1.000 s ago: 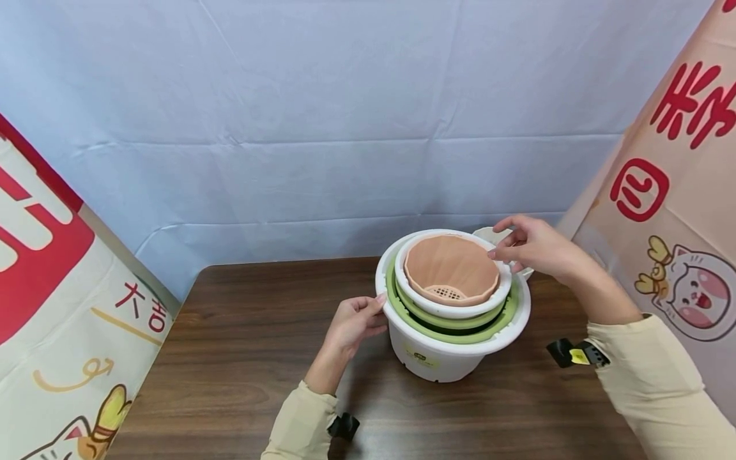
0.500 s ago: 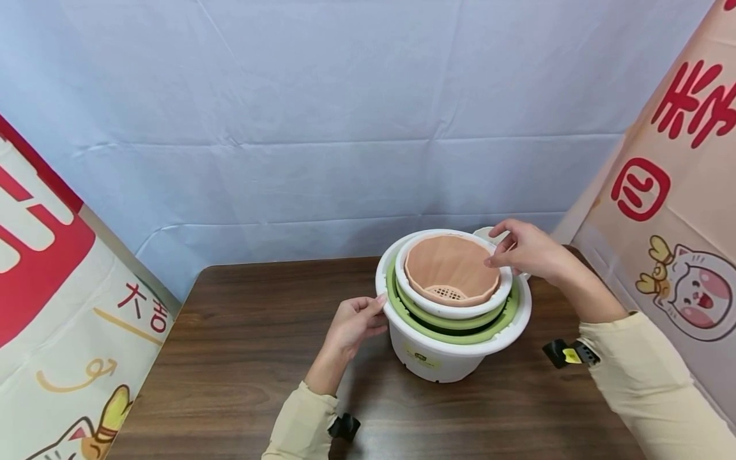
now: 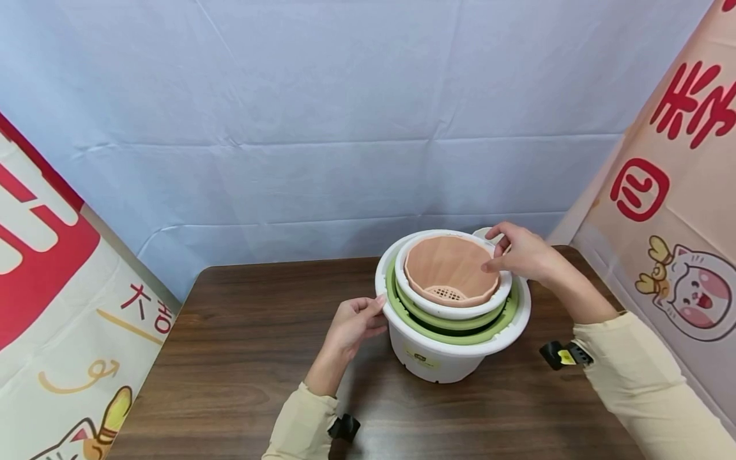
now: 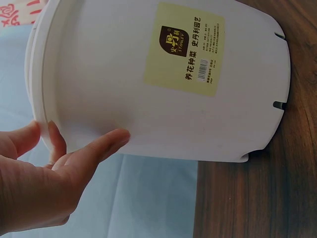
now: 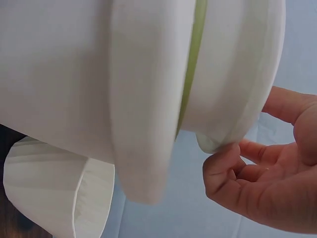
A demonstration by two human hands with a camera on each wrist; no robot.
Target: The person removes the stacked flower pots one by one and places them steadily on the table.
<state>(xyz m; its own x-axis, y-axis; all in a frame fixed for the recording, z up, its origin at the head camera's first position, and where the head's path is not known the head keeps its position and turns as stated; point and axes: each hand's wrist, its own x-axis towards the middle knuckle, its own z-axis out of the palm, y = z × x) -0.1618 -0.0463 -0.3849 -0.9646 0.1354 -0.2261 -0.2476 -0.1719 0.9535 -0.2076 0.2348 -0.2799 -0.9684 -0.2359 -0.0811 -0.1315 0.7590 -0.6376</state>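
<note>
A large white flowerpot [image 3: 439, 364] stands on the table, a green ring [image 3: 483, 335] inside its rim. Nested in it are a smaller white flowerpot [image 3: 460, 312] and, innermost, a terracotta-coloured flowerpot [image 3: 445, 262] with a perforated bottom. At the big pot's left edge, my left hand [image 3: 356, 322] pinches the rim between thumb and fingers; the left wrist view shows a yellow label [image 4: 185, 49] on that pot. My right hand [image 3: 523, 255] pinches the right side of the smaller white pot's rim, thumb over the terracotta pot's edge. Its fingers touch the rim's underside in the right wrist view.
Behind the stack, partly hidden, lies another off-white pot [image 5: 44, 183]. The brown wooden table [image 3: 259, 332] stretches to the left. A pale blue cloth [image 3: 287, 128] hangs along the back, with printed cloths [image 3: 678, 255] at the sides.
My right hand has come left and slightly down, from hovering by the pots' right edge to gripping the inner rim. The left hand and the pots have stayed put.
</note>
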